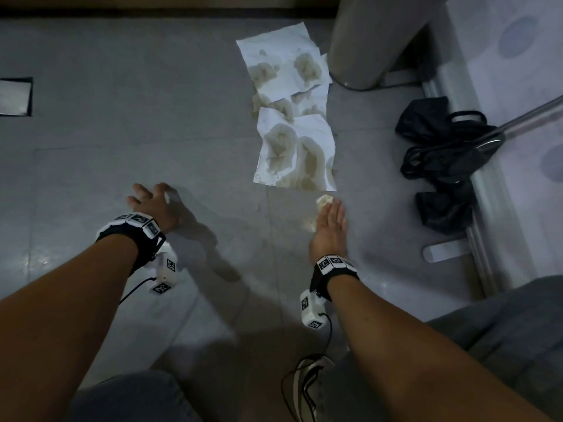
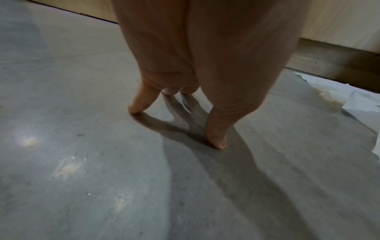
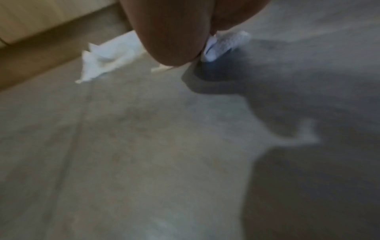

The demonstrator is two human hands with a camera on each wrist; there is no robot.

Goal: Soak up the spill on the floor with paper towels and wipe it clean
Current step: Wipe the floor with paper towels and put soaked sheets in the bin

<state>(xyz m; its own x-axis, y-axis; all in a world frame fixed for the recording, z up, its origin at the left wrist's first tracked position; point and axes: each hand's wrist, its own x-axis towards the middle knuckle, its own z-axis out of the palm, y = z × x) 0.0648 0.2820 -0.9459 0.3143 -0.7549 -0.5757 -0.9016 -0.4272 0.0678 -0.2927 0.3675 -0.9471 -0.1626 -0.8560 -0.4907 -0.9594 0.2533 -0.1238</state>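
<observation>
Right hand (image 1: 330, 222) was flat, fingers straight and together, pressing a small crumpled wad of paper towel (image 1: 323, 200) against the floor (image 1: 91, 147). Only bits of the wad poked out past the fingertips and by the thumb side. From the right wrist view it was blurry, but the white clump (image 3: 226, 45) sat under the hand, so pressed rather than pinched as far as I could tell.

My guess on handling: that wad looked yellowed and damp, so soft, limp, light, and likely to tear or shed bits if dragged hard. I'd have kept the palm on top of it and gathered it from the edges inward when lifting.

Just ahead of it lay the spread-out towel sheets (image 1: 297, 150), overlapping in a line, blotched with soaked-in spill. Those would sag and rip if picked up by one corner, so bunching from the dry white margins seemed the safer bet.

Left hand (image 1: 152, 199) was well off to the side, fingers splayed, fingertips (image 2: 135, 108) propped on bare floor, holding nothing.

Further out: a grey bin (image 1: 374, 41) beside the top sheets and a black bag (image 1: 441, 153) on the right.
</observation>
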